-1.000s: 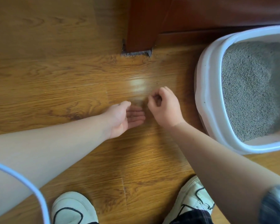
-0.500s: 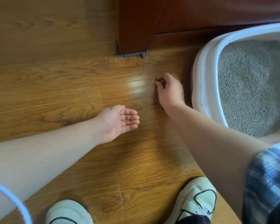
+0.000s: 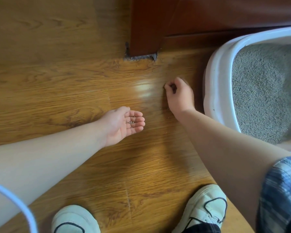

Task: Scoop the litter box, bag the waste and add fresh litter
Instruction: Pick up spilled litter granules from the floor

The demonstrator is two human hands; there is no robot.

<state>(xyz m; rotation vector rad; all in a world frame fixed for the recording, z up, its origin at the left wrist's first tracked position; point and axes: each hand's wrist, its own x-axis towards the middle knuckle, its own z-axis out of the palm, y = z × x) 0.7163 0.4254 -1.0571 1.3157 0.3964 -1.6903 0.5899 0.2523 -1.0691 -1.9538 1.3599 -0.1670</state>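
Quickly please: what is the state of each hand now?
Left hand: open, palm up, litter granules lying on its fingers.
Right hand: fingers curled at the floor; whether they pinch anything cannot be told.

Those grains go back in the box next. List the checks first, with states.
1. Left hand palm up, cupped: ok.
2. Grains resting on its fingers, none spilling: ok.
3. Right hand pinching a grain off the floor: cannot tell, fingertips blurred.
4. Floor free of specks: not ok, some lie by the furniture leg.
5. Box open, litter exposed, beside the right hand: ok.
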